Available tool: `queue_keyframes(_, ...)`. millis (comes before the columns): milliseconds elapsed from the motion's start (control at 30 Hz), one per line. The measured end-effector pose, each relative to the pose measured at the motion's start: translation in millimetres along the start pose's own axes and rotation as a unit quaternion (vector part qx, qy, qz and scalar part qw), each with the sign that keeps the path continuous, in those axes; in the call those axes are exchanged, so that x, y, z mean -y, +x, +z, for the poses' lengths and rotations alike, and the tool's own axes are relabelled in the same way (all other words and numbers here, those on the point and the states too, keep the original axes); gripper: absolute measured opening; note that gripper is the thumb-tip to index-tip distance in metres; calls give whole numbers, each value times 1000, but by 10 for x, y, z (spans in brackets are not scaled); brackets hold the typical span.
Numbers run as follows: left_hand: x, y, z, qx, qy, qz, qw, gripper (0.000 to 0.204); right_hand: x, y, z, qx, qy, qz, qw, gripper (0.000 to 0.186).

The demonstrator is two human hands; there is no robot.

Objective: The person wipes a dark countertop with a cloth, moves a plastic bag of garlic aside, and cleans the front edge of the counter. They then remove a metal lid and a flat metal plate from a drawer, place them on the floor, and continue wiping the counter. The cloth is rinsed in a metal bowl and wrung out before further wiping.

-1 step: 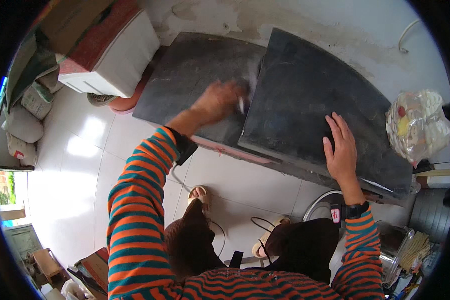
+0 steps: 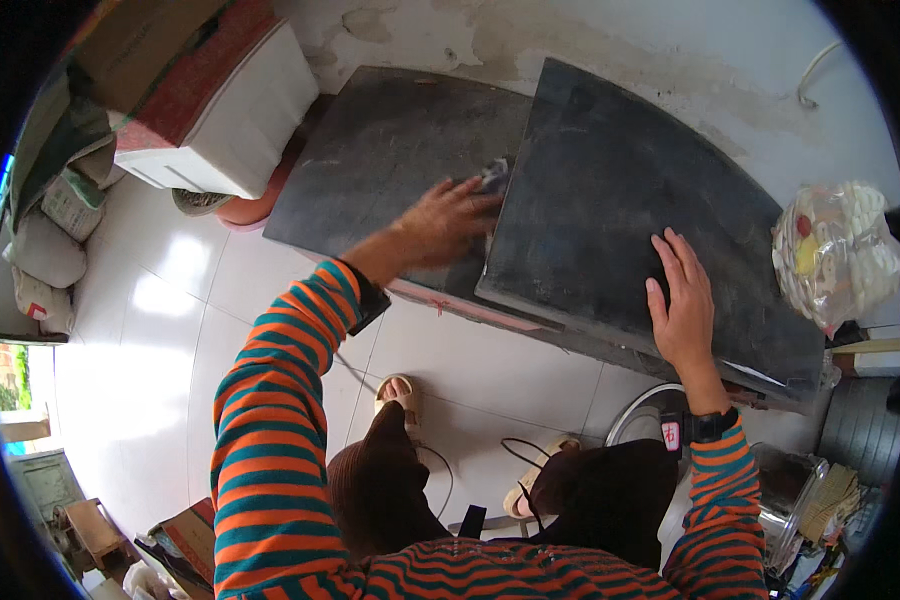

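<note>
My left hand (image 2: 448, 220), smeared by motion, is over the left dark slab (image 2: 355, 150), beside the seam where a raised dark slab (image 2: 600, 160) begins. A small pale, crumpled item (image 2: 493, 176) shows just beyond my left fingertips; whether they grip it is unclear. My right hand (image 2: 682, 305) lies open on the raised slab, fingers stretched out on its dark, scuffed surface. Both slabs sit on a low piece of furniture with a pinkish front (image 2: 495, 310).
A white box (image 2: 210, 160) and a terracotta pot (image 2: 245, 210) stand at the left, near stacked sacks (image 2: 45, 245). A bulging clear plastic bag (image 2: 835, 255) sits at the right by the stained wall. Metal ware (image 2: 795, 510) is below it. My sandalled feet stand on the tiled floor (image 2: 230, 380).
My left hand has shifted slightly down along the seam, leaving more of the pale item visible above the fingers. My right hand stays in place.
</note>
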State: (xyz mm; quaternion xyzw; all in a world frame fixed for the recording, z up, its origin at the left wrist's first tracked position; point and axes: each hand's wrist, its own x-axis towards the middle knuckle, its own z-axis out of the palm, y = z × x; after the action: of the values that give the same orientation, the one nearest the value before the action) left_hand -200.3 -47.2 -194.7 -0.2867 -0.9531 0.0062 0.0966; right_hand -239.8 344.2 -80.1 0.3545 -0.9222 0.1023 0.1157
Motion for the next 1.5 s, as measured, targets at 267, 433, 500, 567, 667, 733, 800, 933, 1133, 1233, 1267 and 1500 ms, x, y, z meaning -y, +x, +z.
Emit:
queue_keyframes(267, 834, 66, 334, -22, -31, -256, 966, 43, 10, 36, 14, 13, -6, 3, 1000, 51)
queue_keyframes(433, 1692, -1303, 225, 8, 58, -475, 878, 43, 16, 34, 11, 14, -11, 4, 1000, 51)
queue_keyframes(500, 1800, -1531, 102, 5, -16, -644, 765, 36, 21, 36, 5, 15, -13, 9, 1000, 51)
queue_keyframes(567, 1750, -1435, -15, -35, 34, -601, 798, 36, 26, 41, 4, 14, -12, 8, 1000, 51)
queue_keyframes(667, 1529, -635, 13, -143, -93, -524, 835, 41, 27, 50, -2, 19, -8, 4, 1000, 52)
queue_keyframes(733, 1344, 5, 85, -166, -243, -395, 870, 42, 24, 61, -8, 22, -4, 2, 1000, 53)
queue_keyframes(800, 1145, 538, 164, -56, -229, -242, 941, 44, 22, 71, -15, 20, 5, 2, 1000, 54)
queue_keyframes(933, 853, 1033, 257, 37, 1, -16, 999, 51, 30, 76, -30, 46, 7, 28, 999, 54)
queue_keyframes(1133, 1214, 1334, 303, 69, -47, -142, 986, 54, 43, 90, -29, 65, 8, 47, 997, 55)
queue_keyframes(1233, 1480, 1183, 480, 33, -7, -194, 980, 53, 46, 106, -21, 57, 21, 44, 997, 54)
queue_keyframes(1267, 1673, 1079, 522, 50, 4, -209, 977, 51, 45, 113, -16, 58, 18, 40, 997, 54)
queue_keyframes(1500, 3155, -524, 777, 37, 89, -376, 922, 35, 20, 104, -28, 59, 1, 35, 998, 54)
